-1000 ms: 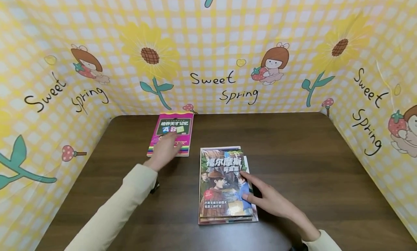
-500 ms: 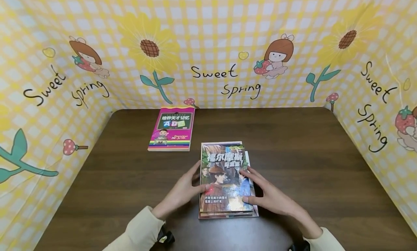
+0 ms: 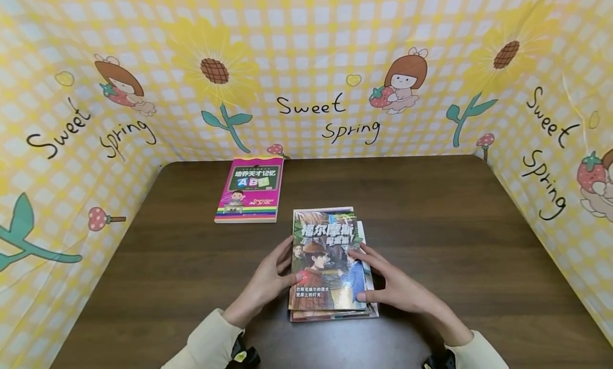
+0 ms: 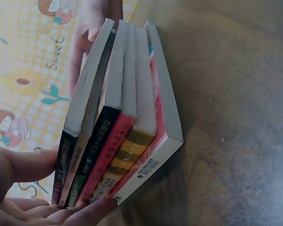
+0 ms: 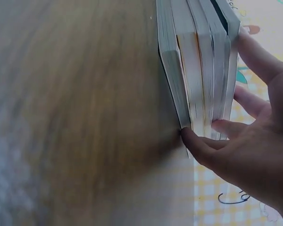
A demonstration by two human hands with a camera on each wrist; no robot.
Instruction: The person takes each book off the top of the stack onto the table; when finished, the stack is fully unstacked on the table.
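A stack of several books point(image 4: 115, 150) lies on the table, with a Chinese comic-style paperback point(image 3: 321, 268) on top. The books are not quite flush; a lower one juts out at the right. My left hand point(image 3: 263, 284) holds the stack's left side, its thumb on the top cover and its fingers along the spines. On the other side my right hand point(image 3: 399, 289) holds the page edges point(image 5: 198, 70), thumb near the cover's lower right, fingers spread along the side. In the right wrist view, one fingertip reaches the bottom book.
A pink ABC book point(image 3: 249, 198) lies at the back left of the brown wooden table point(image 3: 431, 214), apart from the stack. A yellow checked cloth point(image 3: 306, 55) with flowers and cartoon figures hangs round the back and sides.
My left hand has come back from the pink book to the stack's left side. The right hand has stayed at the stack's right. The pink book lies where it was.
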